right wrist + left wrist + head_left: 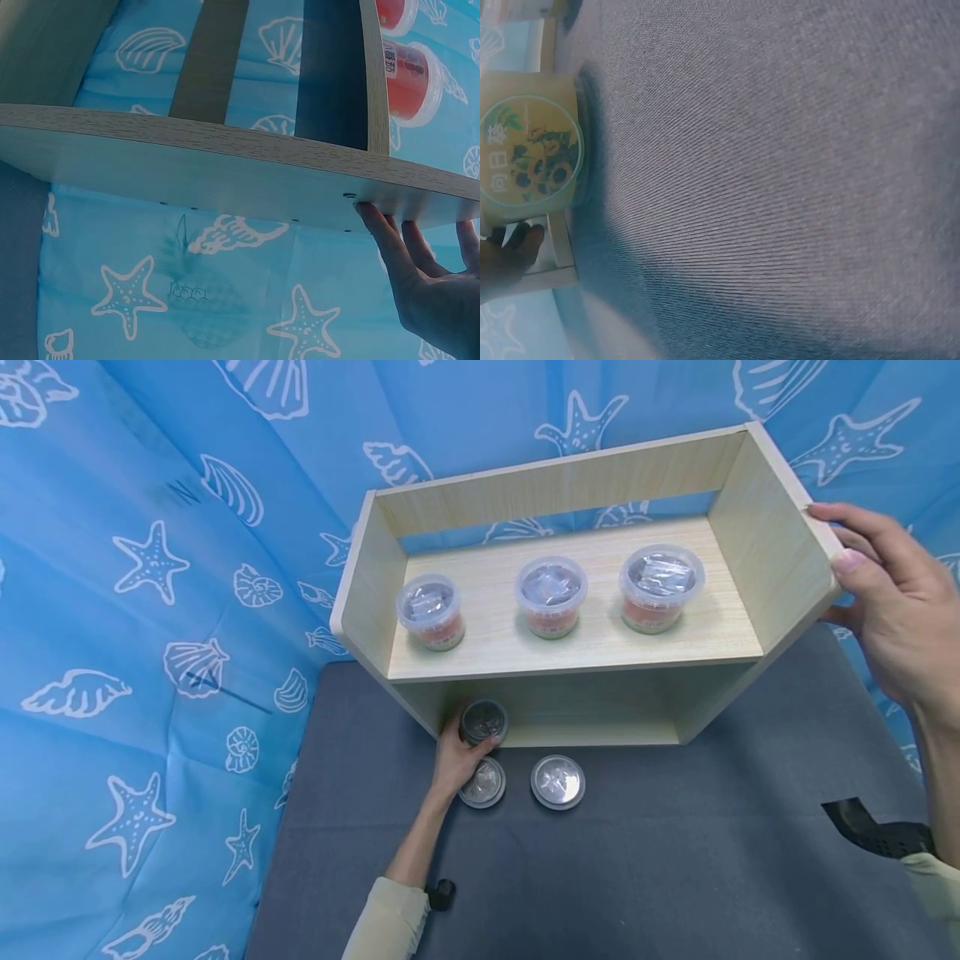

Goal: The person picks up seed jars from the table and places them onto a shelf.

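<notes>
Currently | left hand (454, 762) grips lidded plastic tub (483, 720) at lower compartment (600, 710) of two-tier wooden shelf (491, 647) | right hand (892, 581) presses side panel (772, 535), fingers spread

Blue curtain (191, 618), white seashell and starfish print (133, 820), loose folds, behind and along left side; dark grey woven cloth (600, 885) below, soft shadows (787, 843) on it

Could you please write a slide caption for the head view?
Left hand grips a tub at the lower level of a shelf that the right hand holds.
</notes>
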Motion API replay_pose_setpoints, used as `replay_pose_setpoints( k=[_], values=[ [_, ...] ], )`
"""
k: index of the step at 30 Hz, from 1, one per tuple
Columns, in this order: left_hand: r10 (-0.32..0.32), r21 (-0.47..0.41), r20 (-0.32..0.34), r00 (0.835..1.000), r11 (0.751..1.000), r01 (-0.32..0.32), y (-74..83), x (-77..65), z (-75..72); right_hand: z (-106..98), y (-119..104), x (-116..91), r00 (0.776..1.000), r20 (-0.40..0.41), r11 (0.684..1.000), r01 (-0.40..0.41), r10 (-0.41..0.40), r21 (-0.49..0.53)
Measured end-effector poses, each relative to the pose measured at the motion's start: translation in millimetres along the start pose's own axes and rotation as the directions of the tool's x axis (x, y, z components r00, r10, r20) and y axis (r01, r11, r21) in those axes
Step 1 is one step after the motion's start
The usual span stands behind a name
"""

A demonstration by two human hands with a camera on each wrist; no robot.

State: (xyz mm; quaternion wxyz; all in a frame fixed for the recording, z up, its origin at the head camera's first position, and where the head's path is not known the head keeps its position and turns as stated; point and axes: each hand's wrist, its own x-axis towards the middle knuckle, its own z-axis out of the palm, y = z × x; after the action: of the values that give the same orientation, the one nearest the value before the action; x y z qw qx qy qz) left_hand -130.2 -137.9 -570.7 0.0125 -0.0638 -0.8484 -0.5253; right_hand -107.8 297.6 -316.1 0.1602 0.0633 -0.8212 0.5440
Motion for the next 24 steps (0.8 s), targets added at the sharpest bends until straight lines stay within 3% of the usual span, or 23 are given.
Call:
replay_pose_setpoints(
  k=[7, 14, 24],
  values=[
    [-0.01, -0.023, -0.027, 1.0, 1.0, 0.009, 3.6, -9.5, 0.1, 0.3, -1.1, -1.7, 1.0, 0.007, 1.0, -0.002, 0.002, 0.0],
    [-0.043, -0.087, -0.029, 0.999, 0.995, 0.04, 2.8, -28.3, -4.3, 0.5, 0.2, -3.3, 1.0, 0.021, 1.0, -0.002, 0.002, 0.003],
    [0.047, -0.137, -0.147, 0.988, 0.988, -0.067, -5.6, -54.5, -8.8, 1.2, -1.5, -1.3, 1.0, 0.009, 1.0, 0.008, -0.008, -0.007]
  ],
)
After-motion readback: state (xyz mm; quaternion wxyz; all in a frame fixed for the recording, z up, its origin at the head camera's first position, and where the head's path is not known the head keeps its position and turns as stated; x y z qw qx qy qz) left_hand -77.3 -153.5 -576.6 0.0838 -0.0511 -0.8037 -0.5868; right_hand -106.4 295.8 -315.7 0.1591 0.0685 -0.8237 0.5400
